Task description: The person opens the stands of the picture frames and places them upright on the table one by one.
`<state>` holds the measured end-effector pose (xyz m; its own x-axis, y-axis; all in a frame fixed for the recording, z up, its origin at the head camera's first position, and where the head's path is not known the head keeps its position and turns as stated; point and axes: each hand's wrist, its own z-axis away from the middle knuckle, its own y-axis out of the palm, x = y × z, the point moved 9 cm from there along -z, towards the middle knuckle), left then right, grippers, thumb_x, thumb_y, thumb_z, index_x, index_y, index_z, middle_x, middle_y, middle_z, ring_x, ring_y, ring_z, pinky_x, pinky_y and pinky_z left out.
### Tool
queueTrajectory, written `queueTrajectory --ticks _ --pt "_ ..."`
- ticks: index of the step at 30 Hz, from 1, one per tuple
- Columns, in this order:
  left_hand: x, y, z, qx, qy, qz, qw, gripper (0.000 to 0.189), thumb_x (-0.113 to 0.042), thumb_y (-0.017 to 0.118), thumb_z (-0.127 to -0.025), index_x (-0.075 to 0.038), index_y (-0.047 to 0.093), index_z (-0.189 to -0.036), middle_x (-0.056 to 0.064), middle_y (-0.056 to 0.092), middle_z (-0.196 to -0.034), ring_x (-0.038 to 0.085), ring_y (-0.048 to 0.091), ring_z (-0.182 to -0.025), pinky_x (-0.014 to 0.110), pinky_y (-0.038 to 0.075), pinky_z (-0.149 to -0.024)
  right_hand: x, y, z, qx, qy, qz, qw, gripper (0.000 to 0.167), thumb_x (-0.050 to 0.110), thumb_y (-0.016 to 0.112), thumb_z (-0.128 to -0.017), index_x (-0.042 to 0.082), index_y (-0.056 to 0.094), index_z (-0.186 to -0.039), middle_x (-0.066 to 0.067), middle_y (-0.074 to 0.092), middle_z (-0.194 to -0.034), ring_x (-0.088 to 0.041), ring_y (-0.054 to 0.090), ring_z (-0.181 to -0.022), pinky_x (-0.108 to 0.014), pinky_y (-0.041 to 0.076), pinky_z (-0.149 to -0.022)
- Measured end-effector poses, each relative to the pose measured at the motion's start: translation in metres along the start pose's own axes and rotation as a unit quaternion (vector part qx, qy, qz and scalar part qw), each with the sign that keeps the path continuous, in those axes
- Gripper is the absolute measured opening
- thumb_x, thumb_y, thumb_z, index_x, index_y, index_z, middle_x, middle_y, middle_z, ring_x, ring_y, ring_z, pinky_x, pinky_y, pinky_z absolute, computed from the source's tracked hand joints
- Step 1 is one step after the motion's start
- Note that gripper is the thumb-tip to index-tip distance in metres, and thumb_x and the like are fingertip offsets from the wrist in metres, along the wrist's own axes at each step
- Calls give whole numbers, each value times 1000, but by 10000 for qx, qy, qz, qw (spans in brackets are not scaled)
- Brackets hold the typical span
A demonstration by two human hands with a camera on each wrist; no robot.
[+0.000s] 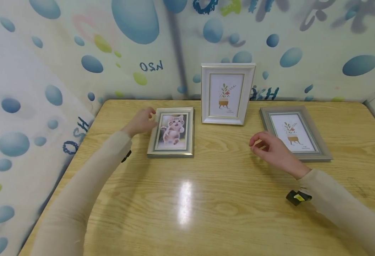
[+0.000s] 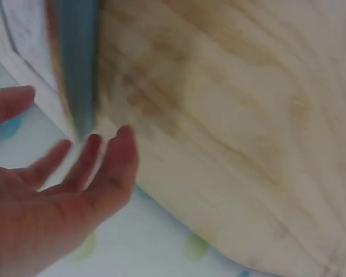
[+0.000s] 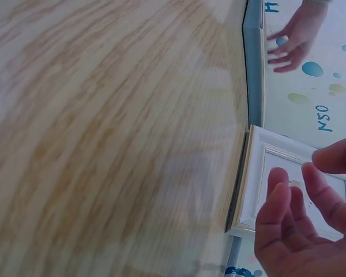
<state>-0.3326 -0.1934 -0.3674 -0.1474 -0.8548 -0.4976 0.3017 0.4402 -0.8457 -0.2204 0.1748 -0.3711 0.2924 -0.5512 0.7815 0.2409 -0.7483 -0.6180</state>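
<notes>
A silver-grey picture frame (image 1: pixel 190 135) with a kitten photo lies on the table at the left. Beside its upper left edge is my left hand (image 1: pixel 141 122), fingers bent loosely. In the left wrist view the fingertips are close to the frame's blue-grey side (image 2: pixel 78 63); whether any touches cannot be told. My right hand (image 1: pixel 272 151) hovers over the table, holding nothing, with thumb and fingers loosely curved. Just behind it, a grey-brown frame (image 1: pixel 314 135) with a plant print lies flat at the right. A white frame (image 1: pixel 206 96) with a like print stands upright between the two.
The wooden table (image 1: pixel 226 213) ends at the back against a wall covering (image 1: pixel 181 53) printed with blue and green drops. A black strap device (image 1: pixel 297 197) is on the right wrist. Light glares off the table's middle.
</notes>
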Motion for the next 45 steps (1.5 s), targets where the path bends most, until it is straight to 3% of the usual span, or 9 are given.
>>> queueTrajectory --ticks 3,6,9,14,21,28,32,39,45 --pt "23 3 10 268 -591 -77 9979 53 -19 55 -95 12 35 -133 33 51 -118 38 55 -97 48 47 -84 -1 1 1 26 12 9 10000 6 2 58 -93 2 59 -99 -13 54 -106 -30 61 -92 -31 50 -73" --pt "33 5 14 317 -772 -102 9965 52 -25 55 -96 11 39 -130 26 54 -110 27 57 -76 40 50 -72 -2 2 1 68 41 -5 10000 6 2 58 -93 1 59 -99 -13 55 -107 -30 61 -93 -31 50 -73" --pt "32 6 14 279 -740 -210 9966 48 -28 56 -96 10 46 -123 22 56 -103 23 57 -68 37 49 -67 -2 4 1 115 46 -35 9999 7 1 58 -93 0 59 -100 -14 55 -107 -30 60 -93 -30 50 -72" --pt "24 18 10 496 -864 -438 9941 54 -37 59 -94 7 46 -123 22 57 -105 27 57 -77 35 50 -67 0 6 3 146 9 -65 9999 7 0 58 -93 1 59 -100 -14 57 -107 -30 61 -93 -30 50 -71" --pt "22 31 12 927 -1201 670 9862 59 -24 64 -94 9 30 -130 33 49 -118 35 64 -85 36 58 -63 2 9 5 281 33 -64 9996 6 0 58 -93 1 59 -99 -15 57 -108 -30 59 -93 -32 50 -72" --pt "29 33 10 1179 -1519 1324 9724 59 -21 65 -94 10 30 -130 25 53 -106 26 61 -75 36 57 -65 0 10 9 336 119 6 9994 7 -2 56 -93 -1 59 -100 -15 56 -109 -31 59 -95 -34 50 -74" --pt "27 34 10 1114 -1630 989 9753 46 -22 65 -93 10 40 -117 21 55 -98 21 60 -66 33 57 -61 -1 9 12 284 93 -50 9995 7 -2 56 -93 -2 59 -99 -14 56 -106 -30 59 -94 -30 51 -72" --pt "8 27 11 764 -1406 -328 9866 38 -22 65 -90 6 45 -105 22 58 -92 26 64 -59 32 56 -53 -1 10 16 248 17 -219 9995 7 -2 56 -93 -1 59 -100 -14 56 -107 -30 60 -94 -29 51 -69" --pt "11 22 11 742 -1273 489 9879 47 -28 66 -91 5 39 -112 18 50 -96 19 54 -66 29 53 -59 3 12 17 216 -85 -236 9995 7 -2 57 -93 -1 59 -100 -13 57 -105 -29 60 -93 -29 50 -68"
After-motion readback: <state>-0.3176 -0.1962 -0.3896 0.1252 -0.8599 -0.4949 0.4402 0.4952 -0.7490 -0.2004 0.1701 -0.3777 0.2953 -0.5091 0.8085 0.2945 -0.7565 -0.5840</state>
